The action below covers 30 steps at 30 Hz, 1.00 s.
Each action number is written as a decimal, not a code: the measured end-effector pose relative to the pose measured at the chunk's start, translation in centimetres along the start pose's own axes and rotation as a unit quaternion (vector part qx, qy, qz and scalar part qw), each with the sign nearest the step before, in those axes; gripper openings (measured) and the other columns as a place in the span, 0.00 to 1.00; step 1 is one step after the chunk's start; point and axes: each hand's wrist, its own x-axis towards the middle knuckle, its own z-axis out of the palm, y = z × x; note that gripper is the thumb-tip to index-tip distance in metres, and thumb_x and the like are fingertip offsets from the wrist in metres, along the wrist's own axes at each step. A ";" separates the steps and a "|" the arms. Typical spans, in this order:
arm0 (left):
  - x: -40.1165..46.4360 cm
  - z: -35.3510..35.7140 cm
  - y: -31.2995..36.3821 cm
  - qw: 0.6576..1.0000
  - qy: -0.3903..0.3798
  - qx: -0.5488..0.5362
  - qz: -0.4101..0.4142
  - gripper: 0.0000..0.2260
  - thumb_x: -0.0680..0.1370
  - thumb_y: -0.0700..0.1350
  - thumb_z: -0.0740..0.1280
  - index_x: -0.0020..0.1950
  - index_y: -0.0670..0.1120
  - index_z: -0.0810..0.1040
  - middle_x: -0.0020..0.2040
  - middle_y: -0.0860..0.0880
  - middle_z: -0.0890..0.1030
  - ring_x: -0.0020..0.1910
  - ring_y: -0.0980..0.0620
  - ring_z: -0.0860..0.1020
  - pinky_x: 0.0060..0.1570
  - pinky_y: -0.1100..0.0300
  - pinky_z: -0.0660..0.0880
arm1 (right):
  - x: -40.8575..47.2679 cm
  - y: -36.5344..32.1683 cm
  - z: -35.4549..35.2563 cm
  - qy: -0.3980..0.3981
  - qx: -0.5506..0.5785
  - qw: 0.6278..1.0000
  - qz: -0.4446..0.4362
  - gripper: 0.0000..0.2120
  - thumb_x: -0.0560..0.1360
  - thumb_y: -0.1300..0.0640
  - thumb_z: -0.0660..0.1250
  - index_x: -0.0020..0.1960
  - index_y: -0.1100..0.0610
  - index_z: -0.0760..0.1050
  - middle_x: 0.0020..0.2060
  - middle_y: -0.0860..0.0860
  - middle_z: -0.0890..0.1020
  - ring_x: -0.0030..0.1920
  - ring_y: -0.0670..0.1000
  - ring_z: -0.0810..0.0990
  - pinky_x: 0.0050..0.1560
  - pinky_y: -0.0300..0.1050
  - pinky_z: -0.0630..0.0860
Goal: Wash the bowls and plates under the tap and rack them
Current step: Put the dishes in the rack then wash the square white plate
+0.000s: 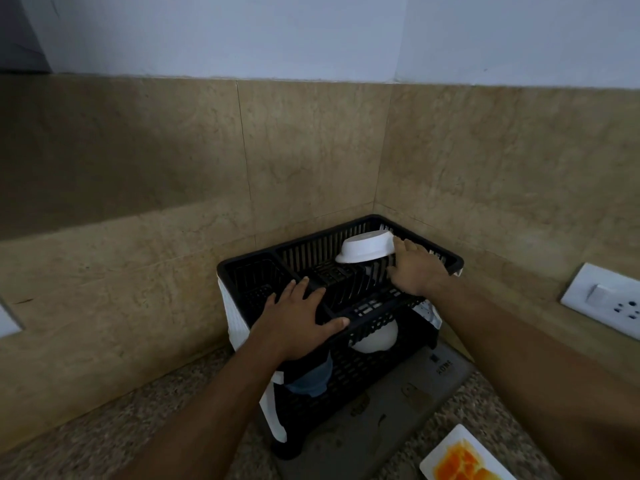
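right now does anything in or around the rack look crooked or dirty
The white bowl in the rack's upper tier sits tilted, upside down, leaning toward the back wall, with the right hand touching its edge. At the lower right, a white plate still carries orange food residue, so it looks unwashed.

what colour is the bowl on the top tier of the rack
White bowl, seen in the head view, on the black rack.

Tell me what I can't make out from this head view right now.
- Tap and sink: outside the frame.
- Lower-tier white bowl: mostly hidden by the rack's upper tier.
- Blue item below the left hand: kind unclear, covered by wrist and rack.
- Orange-stained plate: cut off by the bottom edge.
- Right hand's contact with the upper white bowl: unclear.
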 end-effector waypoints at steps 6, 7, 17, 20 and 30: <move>-1.8 -0.8 1.2 0.993 0.094 0.044 0.049 0.39 0.72 0.73 0.48 0.77 0.53 0.63 0.76 0.48 0.64 0.77 0.46 0.57 0.72 0.49 0.59 | -9.1 1.4 -2.1 0.088 0.177 0.980 -0.011 0.24 0.77 0.44 0.57 0.70 0.54 0.69 0.58 0.53 0.79 0.58 0.55 0.78 0.58 0.54 0.76; -2.3 -0.8 1.8 0.990 0.114 0.047 0.061 0.37 0.73 0.71 0.48 0.75 0.52 0.66 0.74 0.48 0.68 0.75 0.46 0.61 0.71 0.49 0.62 | -10.8 1.7 -2.2 0.100 0.190 0.977 -0.006 0.21 0.79 0.47 0.58 0.68 0.54 0.72 0.57 0.52 0.80 0.56 0.54 0.79 0.56 0.53 0.77; -6.3 5.6 11.6 0.977 0.105 -0.052 0.181 0.19 0.79 0.56 0.60 0.66 0.49 0.76 0.55 0.49 0.79 0.54 0.49 0.77 0.48 0.55 0.76 | -25.8 8.5 1.8 0.048 0.275 0.948 0.153 0.09 0.80 0.49 0.61 0.51 0.50 0.79 0.42 0.49 0.82 0.43 0.51 0.80 0.48 0.49 0.78; -6.1 9.0 13.3 0.984 0.004 -0.071 0.162 0.18 0.81 0.54 0.60 0.65 0.44 0.76 0.58 0.46 0.78 0.57 0.47 0.77 0.51 0.55 0.75 | -29.3 10.6 4.8 -0.010 0.256 0.940 0.227 0.16 0.79 0.49 0.60 0.54 0.60 0.78 0.43 0.60 0.82 0.40 0.58 0.80 0.44 0.52 0.78; -4.4 18.9 14.8 0.953 -0.226 -0.187 0.069 0.08 0.81 0.50 0.63 0.43 0.50 0.73 0.45 0.51 0.75 0.53 0.46 0.75 0.52 0.57 0.72 | -34.1 11.5 14.0 -0.109 0.222 0.906 0.343 0.21 0.81 0.47 0.60 0.68 0.58 0.67 0.62 0.56 0.76 0.58 0.56 0.77 0.50 0.44 0.73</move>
